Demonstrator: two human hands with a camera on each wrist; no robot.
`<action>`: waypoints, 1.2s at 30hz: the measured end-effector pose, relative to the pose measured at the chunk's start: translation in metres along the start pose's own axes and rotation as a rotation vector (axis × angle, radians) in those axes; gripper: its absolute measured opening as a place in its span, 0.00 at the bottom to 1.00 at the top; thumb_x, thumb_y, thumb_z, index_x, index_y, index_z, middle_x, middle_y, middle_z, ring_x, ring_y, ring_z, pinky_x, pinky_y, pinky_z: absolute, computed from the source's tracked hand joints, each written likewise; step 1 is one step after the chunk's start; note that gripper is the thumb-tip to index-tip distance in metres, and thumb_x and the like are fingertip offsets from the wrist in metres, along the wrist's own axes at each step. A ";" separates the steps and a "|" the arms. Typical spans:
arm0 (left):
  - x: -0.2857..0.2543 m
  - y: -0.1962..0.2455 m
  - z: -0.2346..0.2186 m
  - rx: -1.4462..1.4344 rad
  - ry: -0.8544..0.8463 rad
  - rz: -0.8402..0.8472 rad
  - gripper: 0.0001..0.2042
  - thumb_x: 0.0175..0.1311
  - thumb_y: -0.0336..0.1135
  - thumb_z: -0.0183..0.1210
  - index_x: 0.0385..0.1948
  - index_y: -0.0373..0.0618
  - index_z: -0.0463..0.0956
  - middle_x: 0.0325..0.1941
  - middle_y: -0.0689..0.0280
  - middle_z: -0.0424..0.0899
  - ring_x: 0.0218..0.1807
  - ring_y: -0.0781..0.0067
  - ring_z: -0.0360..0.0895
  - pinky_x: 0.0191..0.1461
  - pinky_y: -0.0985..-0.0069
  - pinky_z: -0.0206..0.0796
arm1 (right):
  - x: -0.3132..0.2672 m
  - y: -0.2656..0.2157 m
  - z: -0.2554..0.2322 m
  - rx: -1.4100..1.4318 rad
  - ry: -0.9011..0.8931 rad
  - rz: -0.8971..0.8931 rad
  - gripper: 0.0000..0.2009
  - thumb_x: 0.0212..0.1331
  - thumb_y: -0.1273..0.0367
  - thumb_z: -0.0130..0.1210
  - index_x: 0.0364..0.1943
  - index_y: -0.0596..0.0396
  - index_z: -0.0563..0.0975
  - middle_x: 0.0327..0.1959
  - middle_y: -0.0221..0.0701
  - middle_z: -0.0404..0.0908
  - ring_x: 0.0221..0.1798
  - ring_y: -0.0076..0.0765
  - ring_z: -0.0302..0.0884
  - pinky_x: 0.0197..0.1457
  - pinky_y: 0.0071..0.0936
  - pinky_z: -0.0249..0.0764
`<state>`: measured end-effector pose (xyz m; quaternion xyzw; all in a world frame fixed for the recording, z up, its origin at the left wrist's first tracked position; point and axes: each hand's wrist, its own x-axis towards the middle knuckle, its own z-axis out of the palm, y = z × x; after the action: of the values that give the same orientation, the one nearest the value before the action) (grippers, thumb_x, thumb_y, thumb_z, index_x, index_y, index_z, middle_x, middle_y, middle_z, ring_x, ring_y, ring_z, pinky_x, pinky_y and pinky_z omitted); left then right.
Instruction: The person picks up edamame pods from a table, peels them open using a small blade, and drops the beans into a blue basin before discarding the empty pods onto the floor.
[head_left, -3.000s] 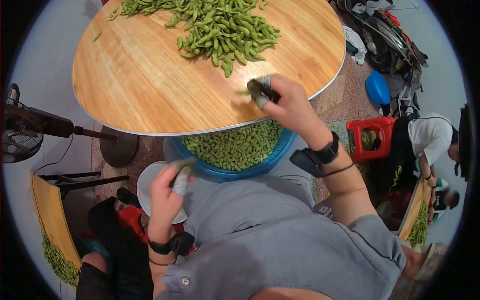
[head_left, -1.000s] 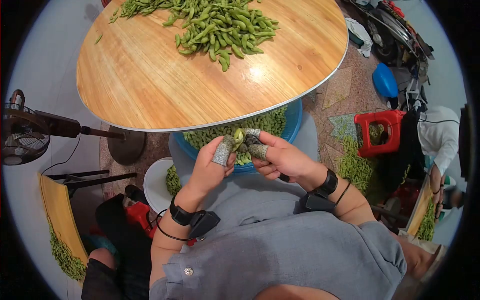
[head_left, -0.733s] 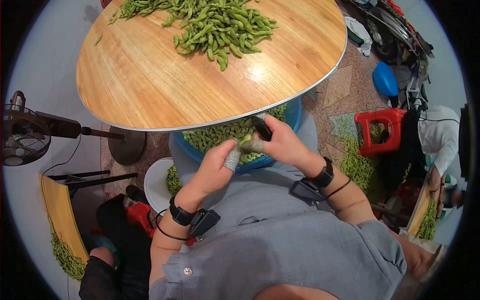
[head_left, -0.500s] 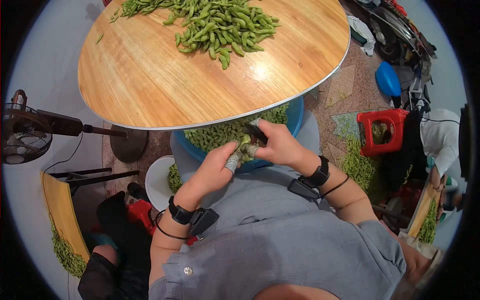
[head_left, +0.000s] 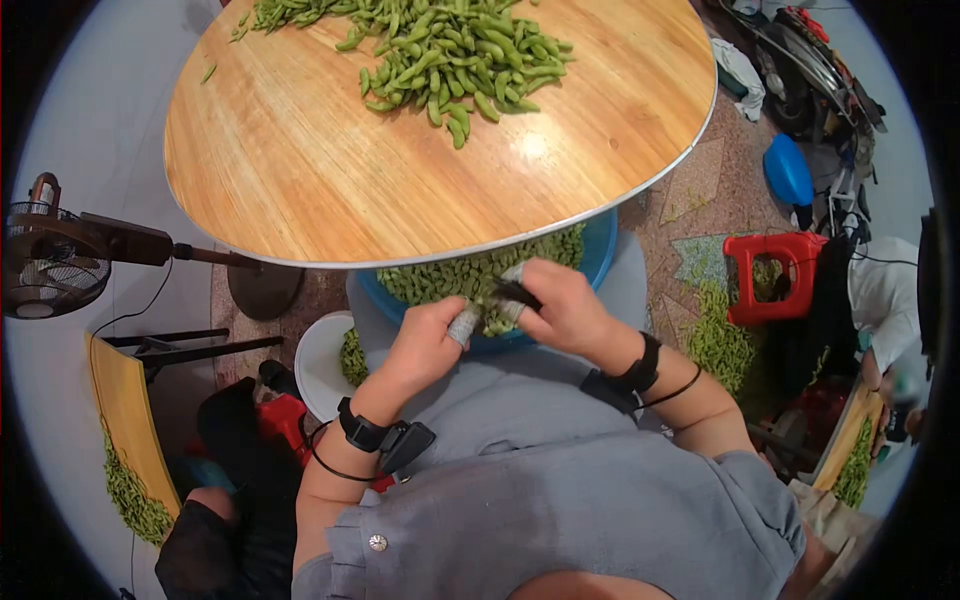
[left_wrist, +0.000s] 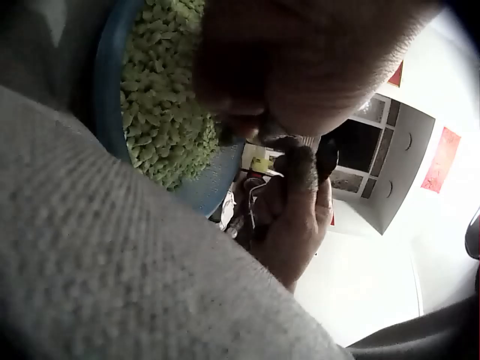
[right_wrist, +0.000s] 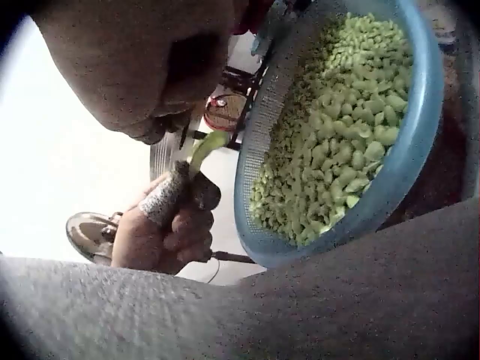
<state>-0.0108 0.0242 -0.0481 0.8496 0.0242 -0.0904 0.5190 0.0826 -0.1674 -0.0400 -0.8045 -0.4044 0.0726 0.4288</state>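
My left hand [head_left: 425, 340], with grey wrapping on its thumb, pinches a green pod [right_wrist: 210, 146] between thumb and fingers. Beside it, my right hand [head_left: 570, 310] curls round a slim black object [head_left: 515, 293]; its kind cannot be told. Grey wrapping covers parts of the right thumb and a finger. Both hands meet above the near side of a blue basin [head_left: 603, 250] of loose green beans [right_wrist: 330, 142]. In the left wrist view the fingertips of the right hand [left_wrist: 292, 225] come close to the left ones.
A round wooden table [head_left: 350, 190] with a heap of pods [head_left: 450, 60] stands just beyond the basin. At left are a fan [head_left: 55, 260] and a white tub [head_left: 320, 370]. A red stool [head_left: 745, 280], floor pods [head_left: 720, 340] and another person [head_left: 880, 290] are at right.
Three seconds ago my right hand was over the table with a pod and my left hand was apart at left; they came together over the basin. Lately both have moved only slightly.
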 end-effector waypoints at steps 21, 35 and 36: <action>0.010 -0.004 0.010 -0.647 0.068 -0.173 0.04 0.64 0.26 0.47 0.29 0.40 0.70 0.18 0.70 0.72 0.20 0.81 0.72 0.23 0.83 0.63 | -0.005 0.036 0.008 -0.217 0.124 0.048 0.11 0.48 0.72 0.58 0.34 0.62 0.71 0.26 0.40 0.72 0.30 0.47 0.72 0.34 0.39 0.71; -0.005 -0.020 -0.011 -0.288 0.205 0.119 0.07 0.66 0.29 0.47 0.27 0.41 0.68 0.20 0.70 0.73 0.23 0.83 0.71 0.27 0.82 0.64 | 0.047 -0.032 -0.029 -0.236 0.137 -0.224 0.15 0.42 0.77 0.57 0.39 0.55 0.75 0.30 0.39 0.76 0.30 0.48 0.76 0.31 0.35 0.74; -0.010 -0.016 -0.015 -0.382 0.173 0.064 0.07 0.67 0.30 0.47 0.27 0.41 0.68 0.21 0.71 0.73 0.23 0.83 0.72 0.28 0.83 0.65 | 0.062 -0.033 -0.031 -0.241 0.208 -0.208 0.14 0.43 0.77 0.57 0.39 0.56 0.75 0.30 0.40 0.76 0.31 0.49 0.76 0.33 0.35 0.73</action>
<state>-0.0205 0.0453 -0.0538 0.7407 0.0585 0.0054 0.6693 0.1185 -0.1326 0.0177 -0.8070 -0.4447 -0.1044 0.3741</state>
